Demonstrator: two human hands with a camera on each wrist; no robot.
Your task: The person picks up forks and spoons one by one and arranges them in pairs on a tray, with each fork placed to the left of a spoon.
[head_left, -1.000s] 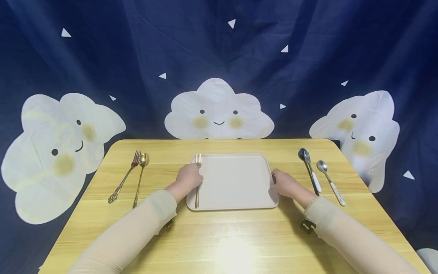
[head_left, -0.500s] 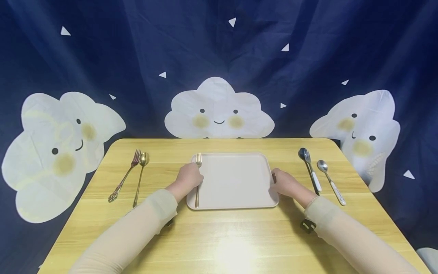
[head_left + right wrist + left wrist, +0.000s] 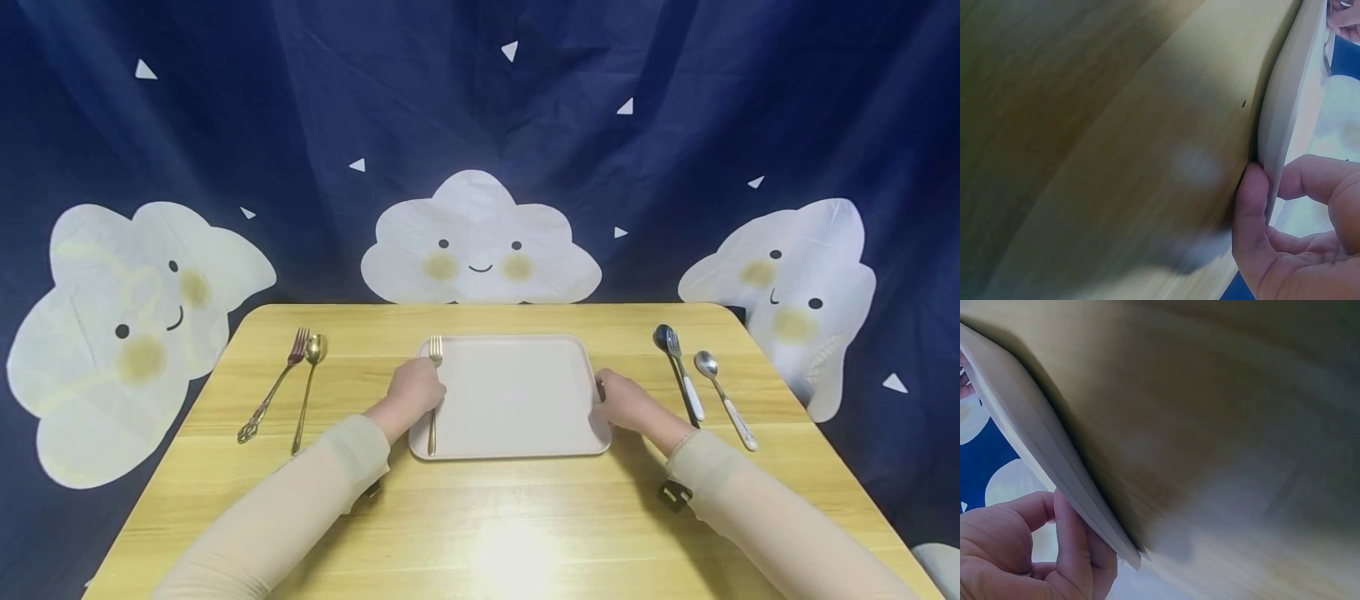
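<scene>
A pale pink rectangular tray lies in the middle of the wooden table in the head view. Along its left side a gold fork rests lengthwise, its middle hidden behind my left hand. That hand grips the tray's left edge; in the left wrist view its fingers bend against the tray's side wall. At the opposite edge, my right hand pinches the tray. The right wrist view shows the thumb over the rim and a fingertip at the underside.
Left of the tray lie a fork with an ornate handle and a gold spoon. To the right are a black-headed spoon, a white-handled fork and a white-handled spoon. A blue cloud-print curtain hangs behind the table.
</scene>
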